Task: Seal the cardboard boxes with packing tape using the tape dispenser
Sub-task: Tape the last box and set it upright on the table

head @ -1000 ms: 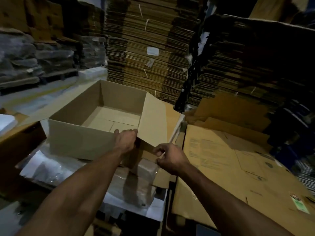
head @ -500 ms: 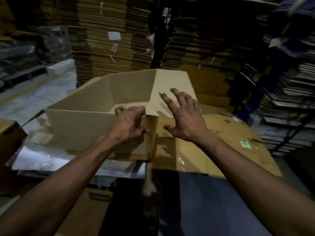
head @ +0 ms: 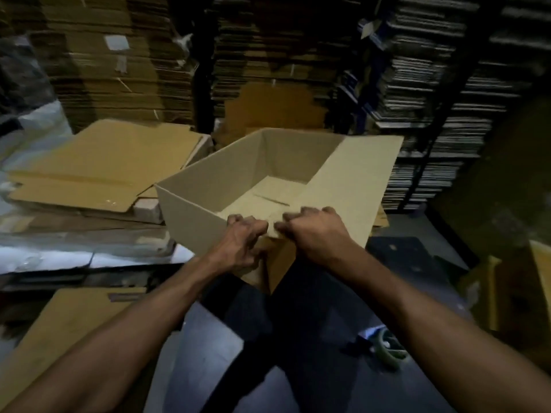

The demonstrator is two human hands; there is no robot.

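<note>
Cardboard box (head: 208,204) open-topped | near corner in left hand (head: 241,245) and right hand (head: 313,236) grip, fingers curled

A dark floor (head: 328,368) ran under the scene, and a tape dispenser (head: 387,350) lay on it at the lower right. To the left, a low stack covered in white sheeting (head: 44,257) carried flattened cardboard sheets (head: 98,171), laid flat and overlapping. Another flat cardboard sheet (head: 74,323) lay lower at the near left. Behind, tall stacks of flattened cartons (head: 119,70) rose from the floor.
</note>
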